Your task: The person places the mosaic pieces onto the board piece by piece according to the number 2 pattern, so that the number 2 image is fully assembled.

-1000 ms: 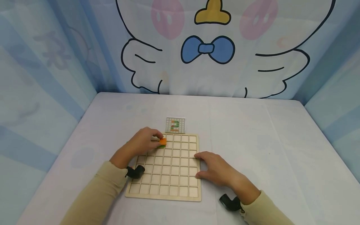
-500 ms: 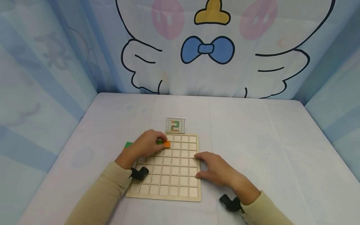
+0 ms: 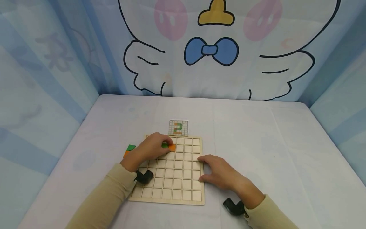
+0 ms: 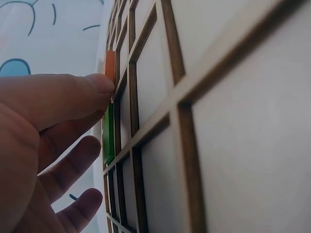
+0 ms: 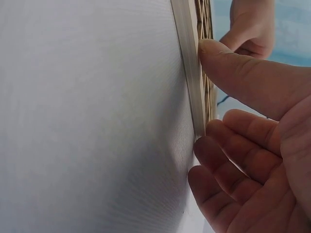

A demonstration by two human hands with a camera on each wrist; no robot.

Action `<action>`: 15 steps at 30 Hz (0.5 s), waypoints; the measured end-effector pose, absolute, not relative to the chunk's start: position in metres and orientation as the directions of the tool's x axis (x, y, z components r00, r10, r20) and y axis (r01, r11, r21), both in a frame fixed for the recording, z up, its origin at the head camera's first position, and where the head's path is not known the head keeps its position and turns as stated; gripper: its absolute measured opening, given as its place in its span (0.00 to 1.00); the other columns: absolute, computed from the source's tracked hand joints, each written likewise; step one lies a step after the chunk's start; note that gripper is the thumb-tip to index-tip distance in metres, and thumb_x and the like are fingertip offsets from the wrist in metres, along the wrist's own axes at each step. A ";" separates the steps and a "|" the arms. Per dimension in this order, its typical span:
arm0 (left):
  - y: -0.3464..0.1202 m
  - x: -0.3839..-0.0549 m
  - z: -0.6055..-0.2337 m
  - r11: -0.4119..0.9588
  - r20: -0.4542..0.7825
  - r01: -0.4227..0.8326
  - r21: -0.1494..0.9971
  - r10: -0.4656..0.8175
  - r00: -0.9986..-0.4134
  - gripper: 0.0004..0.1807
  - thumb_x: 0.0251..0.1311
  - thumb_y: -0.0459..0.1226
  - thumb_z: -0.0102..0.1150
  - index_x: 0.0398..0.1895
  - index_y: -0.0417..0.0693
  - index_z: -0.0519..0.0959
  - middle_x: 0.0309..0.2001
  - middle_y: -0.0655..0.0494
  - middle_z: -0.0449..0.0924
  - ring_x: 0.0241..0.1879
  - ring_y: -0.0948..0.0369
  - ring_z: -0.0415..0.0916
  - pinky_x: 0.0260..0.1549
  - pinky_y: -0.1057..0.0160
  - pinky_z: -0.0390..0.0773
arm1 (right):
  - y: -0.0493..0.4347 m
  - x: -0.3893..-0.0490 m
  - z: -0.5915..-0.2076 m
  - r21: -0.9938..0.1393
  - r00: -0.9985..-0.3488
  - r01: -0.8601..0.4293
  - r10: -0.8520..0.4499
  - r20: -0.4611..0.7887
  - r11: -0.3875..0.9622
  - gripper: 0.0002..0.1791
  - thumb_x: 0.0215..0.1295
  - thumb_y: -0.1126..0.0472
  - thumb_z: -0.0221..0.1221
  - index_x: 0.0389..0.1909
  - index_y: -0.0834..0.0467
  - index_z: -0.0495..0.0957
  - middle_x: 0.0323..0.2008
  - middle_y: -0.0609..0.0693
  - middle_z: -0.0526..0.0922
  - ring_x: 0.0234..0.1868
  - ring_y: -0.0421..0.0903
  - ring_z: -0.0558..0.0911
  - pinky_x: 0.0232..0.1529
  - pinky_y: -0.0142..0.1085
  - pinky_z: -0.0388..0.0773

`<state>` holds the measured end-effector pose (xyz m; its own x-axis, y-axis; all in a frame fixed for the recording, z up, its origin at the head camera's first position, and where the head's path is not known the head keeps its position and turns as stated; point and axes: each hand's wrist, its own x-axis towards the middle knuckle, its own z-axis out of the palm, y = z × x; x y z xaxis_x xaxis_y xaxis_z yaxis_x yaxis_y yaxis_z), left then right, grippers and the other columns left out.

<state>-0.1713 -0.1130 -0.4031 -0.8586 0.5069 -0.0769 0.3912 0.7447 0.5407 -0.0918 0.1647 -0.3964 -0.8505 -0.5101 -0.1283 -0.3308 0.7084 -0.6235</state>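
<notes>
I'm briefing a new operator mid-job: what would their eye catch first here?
Likely the big blue bow drawn on the backdrop behind the table. Next, the bright orange piece that the left hand holds near the far edge of the gridded board, with a green piece beside it. Then the small patterned card just beyond that edge.

The person's right grip (image 5: pixel 274 162) touched the edge of a gridded board (image 5: pixel 193 73) on a white bench (image 5: pixel 97 97), left grip (image 5: pixel 252 26) farther off.
</notes>
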 end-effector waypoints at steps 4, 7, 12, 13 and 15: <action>-0.112 -0.171 -0.402 0.748 -0.080 0.391 0.536 0.506 -0.859 0.13 0.64 0.35 0.66 0.51 0.45 0.83 0.48 0.53 0.83 0.52 0.52 0.76 0.52 0.53 0.76 | 0.164 -0.092 -0.398 -0.623 -0.855 -0.318 -0.500 -0.136 0.714 0.33 0.59 0.59 0.71 0.63 0.66 0.73 0.62 0.58 0.76 0.66 0.58 0.71 0.66 0.54 0.65; -0.113 -0.171 -0.402 0.749 -0.074 0.400 0.529 0.510 -0.857 0.12 0.64 0.35 0.66 0.50 0.45 0.83 0.49 0.53 0.83 0.53 0.51 0.76 0.53 0.51 0.76 | 0.163 -0.092 -0.398 -0.625 -0.859 -0.306 -0.491 -0.143 0.718 0.33 0.59 0.60 0.71 0.64 0.66 0.73 0.62 0.58 0.76 0.66 0.58 0.71 0.66 0.53 0.65; -0.115 -0.171 -0.402 0.749 -0.063 0.409 0.521 0.511 -0.857 0.11 0.64 0.34 0.65 0.49 0.44 0.83 0.49 0.52 0.83 0.53 0.49 0.75 0.53 0.50 0.75 | 0.161 -0.092 -0.398 -0.624 -0.863 -0.299 -0.484 -0.146 0.722 0.33 0.58 0.61 0.72 0.63 0.66 0.73 0.62 0.58 0.76 0.66 0.57 0.71 0.66 0.53 0.65; -0.115 -0.171 -0.402 0.750 -0.065 0.404 0.523 0.508 -0.859 0.11 0.64 0.34 0.65 0.49 0.44 0.83 0.49 0.52 0.83 0.54 0.49 0.75 0.54 0.50 0.75 | 0.161 -0.092 -0.398 -0.623 -0.863 -0.299 -0.483 -0.146 0.723 0.33 0.58 0.61 0.72 0.63 0.66 0.73 0.62 0.58 0.76 0.66 0.57 0.71 0.66 0.53 0.65; -0.115 -0.171 -0.402 0.752 -0.071 0.394 0.528 0.501 -0.862 0.11 0.64 0.34 0.65 0.49 0.44 0.83 0.49 0.52 0.83 0.54 0.49 0.75 0.54 0.50 0.75 | 0.162 -0.092 -0.397 -0.620 -0.863 -0.303 -0.485 -0.144 0.724 0.33 0.58 0.61 0.72 0.63 0.66 0.73 0.62 0.58 0.76 0.66 0.58 0.72 0.66 0.53 0.65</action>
